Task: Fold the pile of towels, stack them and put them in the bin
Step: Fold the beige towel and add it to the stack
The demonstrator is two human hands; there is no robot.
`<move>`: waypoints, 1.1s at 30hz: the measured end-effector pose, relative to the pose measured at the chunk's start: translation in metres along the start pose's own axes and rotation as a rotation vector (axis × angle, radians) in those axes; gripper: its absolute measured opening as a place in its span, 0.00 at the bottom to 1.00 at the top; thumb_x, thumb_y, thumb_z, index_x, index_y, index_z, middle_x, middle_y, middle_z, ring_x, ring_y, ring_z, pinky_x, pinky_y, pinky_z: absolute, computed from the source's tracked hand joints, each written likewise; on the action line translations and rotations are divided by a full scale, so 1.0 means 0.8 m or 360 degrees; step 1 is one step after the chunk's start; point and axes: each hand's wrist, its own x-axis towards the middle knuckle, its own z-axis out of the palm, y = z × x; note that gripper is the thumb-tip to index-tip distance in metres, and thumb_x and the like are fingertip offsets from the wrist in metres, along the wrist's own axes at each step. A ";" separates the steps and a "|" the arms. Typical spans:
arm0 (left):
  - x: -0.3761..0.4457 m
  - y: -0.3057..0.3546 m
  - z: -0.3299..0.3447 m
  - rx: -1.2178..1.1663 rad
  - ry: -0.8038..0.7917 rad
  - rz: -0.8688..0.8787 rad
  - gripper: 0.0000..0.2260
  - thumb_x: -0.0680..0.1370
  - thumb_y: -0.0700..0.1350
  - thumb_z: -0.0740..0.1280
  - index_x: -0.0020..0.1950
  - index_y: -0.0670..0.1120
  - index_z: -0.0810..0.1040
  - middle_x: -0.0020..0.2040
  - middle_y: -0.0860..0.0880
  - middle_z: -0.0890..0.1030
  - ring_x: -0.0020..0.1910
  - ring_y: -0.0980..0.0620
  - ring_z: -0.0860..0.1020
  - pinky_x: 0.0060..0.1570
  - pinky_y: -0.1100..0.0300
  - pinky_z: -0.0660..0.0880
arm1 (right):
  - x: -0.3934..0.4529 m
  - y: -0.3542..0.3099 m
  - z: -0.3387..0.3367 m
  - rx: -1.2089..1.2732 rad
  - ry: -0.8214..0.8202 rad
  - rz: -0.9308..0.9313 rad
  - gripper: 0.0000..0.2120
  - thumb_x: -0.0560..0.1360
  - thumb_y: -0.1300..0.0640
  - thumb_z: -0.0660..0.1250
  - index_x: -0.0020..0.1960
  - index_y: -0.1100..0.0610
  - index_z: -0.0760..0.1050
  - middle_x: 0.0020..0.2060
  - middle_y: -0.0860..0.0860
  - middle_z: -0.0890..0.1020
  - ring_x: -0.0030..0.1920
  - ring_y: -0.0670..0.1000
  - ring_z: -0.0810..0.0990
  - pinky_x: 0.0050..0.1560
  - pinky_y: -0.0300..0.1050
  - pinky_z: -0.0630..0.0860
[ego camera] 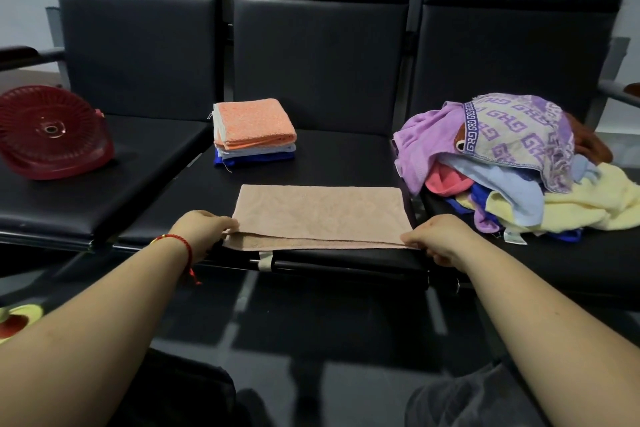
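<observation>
1. I see a beige towel (320, 215) lying folded once on the front of the middle black seat (346, 156), its doubled long edge toward me and a small white tag hanging off the seat's front lip.
2. My left hand (202, 229) pinches the towel's near-left corner, fingers curled onto the two layers; a red string bracelet (180, 246) sits on that wrist.
3. My right hand (440, 239) pinches the near-right corner the same way, fingers curled round the edge.
4. Behind the towel, at the back of the same seat and well apart from it, a stack of folded towels (254, 132) stands: orange on top, pale layers beneath, blue at the bottom.
5. On the right seat a loose pile of unfolded towels (519, 166) is heaped, with a purple patterned one on top, lilac, pink, light blue and yellow cloths under and around it.
6. On the left seat a red slotted plastic bin (52, 133) lies tilted on its side with its base toward me. I cannot tell whether anything is inside it.
</observation>
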 end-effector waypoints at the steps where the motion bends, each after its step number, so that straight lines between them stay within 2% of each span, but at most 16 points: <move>1: -0.001 0.000 -0.001 0.0033 -0.0009 -0.0002 0.13 0.75 0.50 0.68 0.52 0.41 0.80 0.34 0.47 0.73 0.29 0.50 0.69 0.27 0.61 0.66 | -0.001 -0.001 0.001 0.0015 -0.0018 0.0018 0.06 0.70 0.60 0.72 0.39 0.61 0.76 0.32 0.55 0.72 0.27 0.48 0.64 0.27 0.37 0.61; 2: 0.000 0.000 -0.001 0.0056 -0.0016 0.0005 0.13 0.75 0.50 0.69 0.51 0.41 0.80 0.34 0.47 0.73 0.30 0.50 0.70 0.28 0.59 0.68 | -0.002 -0.001 0.001 0.0031 -0.0035 0.0038 0.07 0.71 0.60 0.72 0.38 0.61 0.76 0.32 0.55 0.72 0.27 0.48 0.64 0.26 0.37 0.61; 4: 0.003 0.000 0.000 0.0072 -0.0008 0.0035 0.11 0.74 0.49 0.70 0.49 0.42 0.79 0.37 0.47 0.75 0.34 0.50 0.72 0.38 0.54 0.74 | -0.002 0.001 0.001 0.0047 -0.0040 0.0065 0.07 0.71 0.60 0.72 0.38 0.61 0.76 0.34 0.55 0.74 0.27 0.47 0.65 0.26 0.37 0.62; 5: 0.004 0.000 0.001 0.0068 0.0006 0.0057 0.10 0.74 0.48 0.71 0.47 0.43 0.79 0.40 0.46 0.77 0.36 0.50 0.73 0.41 0.54 0.74 | -0.002 0.001 0.002 0.0047 -0.0028 0.0076 0.06 0.71 0.60 0.72 0.39 0.61 0.77 0.35 0.55 0.75 0.27 0.47 0.66 0.26 0.37 0.63; 7: 0.004 0.000 0.002 0.0050 0.0032 0.0095 0.08 0.72 0.47 0.73 0.44 0.43 0.79 0.43 0.46 0.80 0.41 0.50 0.75 0.42 0.55 0.73 | -0.003 0.001 0.001 0.0043 -0.0011 0.0101 0.07 0.70 0.59 0.73 0.42 0.62 0.78 0.34 0.55 0.76 0.27 0.47 0.67 0.25 0.36 0.65; 10: 0.004 0.003 0.003 0.0000 0.0050 0.0129 0.08 0.71 0.47 0.74 0.42 0.44 0.80 0.42 0.46 0.81 0.42 0.49 0.76 0.43 0.55 0.74 | -0.003 0.000 0.001 0.0027 -0.0013 0.0134 0.08 0.70 0.59 0.74 0.41 0.62 0.77 0.30 0.53 0.74 0.26 0.46 0.67 0.24 0.35 0.65; 12: 0.001 0.006 0.003 -0.0032 0.0022 0.0141 0.07 0.71 0.47 0.74 0.41 0.44 0.80 0.40 0.47 0.80 0.40 0.50 0.76 0.38 0.58 0.72 | -0.002 0.000 0.003 0.0002 -0.0002 0.0138 0.09 0.70 0.59 0.74 0.39 0.61 0.75 0.30 0.54 0.73 0.26 0.46 0.67 0.24 0.36 0.65; 14: -0.004 0.010 0.005 -0.0081 -0.0041 0.0140 0.07 0.74 0.46 0.71 0.43 0.42 0.80 0.37 0.46 0.79 0.35 0.50 0.74 0.33 0.60 0.71 | 0.001 0.000 0.004 -0.0015 0.0014 0.0125 0.09 0.69 0.59 0.74 0.40 0.61 0.74 0.31 0.55 0.72 0.26 0.47 0.66 0.25 0.37 0.64; 16: -0.009 0.016 0.007 -0.0325 -0.0148 0.0076 0.08 0.76 0.43 0.67 0.48 0.39 0.79 0.35 0.44 0.79 0.34 0.48 0.77 0.34 0.58 0.74 | 0.004 0.002 0.004 -0.0015 0.0020 0.0103 0.10 0.68 0.59 0.75 0.42 0.62 0.75 0.32 0.56 0.72 0.26 0.48 0.66 0.26 0.37 0.63; 19: -0.016 0.024 0.010 -0.0804 -0.0325 -0.0117 0.06 0.78 0.39 0.62 0.51 0.37 0.73 0.39 0.39 0.80 0.39 0.43 0.81 0.39 0.53 0.77 | 0.007 0.004 0.003 -0.0084 0.0064 0.0048 0.12 0.67 0.58 0.76 0.43 0.63 0.76 0.31 0.56 0.71 0.26 0.50 0.65 0.26 0.38 0.61; 23: -0.015 0.024 0.010 -0.0980 -0.0386 -0.0154 0.10 0.78 0.38 0.59 0.58 0.38 0.68 0.44 0.38 0.78 0.42 0.41 0.80 0.42 0.50 0.76 | 0.005 0.000 0.000 -0.0380 0.0148 -0.0169 0.12 0.67 0.57 0.75 0.41 0.65 0.78 0.30 0.58 0.74 0.30 0.54 0.69 0.32 0.41 0.64; 25: -0.014 0.023 0.008 -0.1089 -0.0410 -0.0160 0.09 0.77 0.37 0.59 0.57 0.39 0.67 0.45 0.39 0.76 0.41 0.43 0.79 0.41 0.52 0.76 | 0.004 -0.003 0.001 -0.0444 0.0167 -0.0225 0.09 0.67 0.57 0.73 0.37 0.63 0.76 0.32 0.59 0.75 0.33 0.55 0.71 0.36 0.43 0.67; 28: -0.011 0.023 0.008 -0.1198 -0.0408 -0.0097 0.03 0.76 0.37 0.60 0.49 0.40 0.70 0.49 0.40 0.73 0.43 0.44 0.77 0.42 0.55 0.75 | 0.004 -0.006 0.005 -0.0098 0.0264 -0.0264 0.10 0.69 0.59 0.70 0.32 0.58 0.71 0.30 0.57 0.76 0.31 0.54 0.71 0.36 0.45 0.70; 31: -0.008 0.021 0.007 -0.1168 -0.0288 -0.0052 0.02 0.76 0.37 0.60 0.44 0.40 0.72 0.47 0.41 0.74 0.42 0.44 0.76 0.42 0.54 0.76 | 0.000 -0.012 0.007 0.0398 0.0192 -0.0156 0.06 0.74 0.61 0.65 0.38 0.57 0.73 0.34 0.55 0.77 0.31 0.50 0.73 0.32 0.41 0.72; 33: -0.007 0.016 0.005 -0.1034 -0.0232 -0.0061 0.02 0.76 0.36 0.60 0.44 0.39 0.72 0.41 0.42 0.74 0.37 0.46 0.76 0.41 0.52 0.77 | -0.006 -0.014 0.007 0.0511 0.0055 -0.0058 0.03 0.76 0.61 0.63 0.44 0.58 0.73 0.37 0.54 0.77 0.32 0.50 0.75 0.33 0.41 0.74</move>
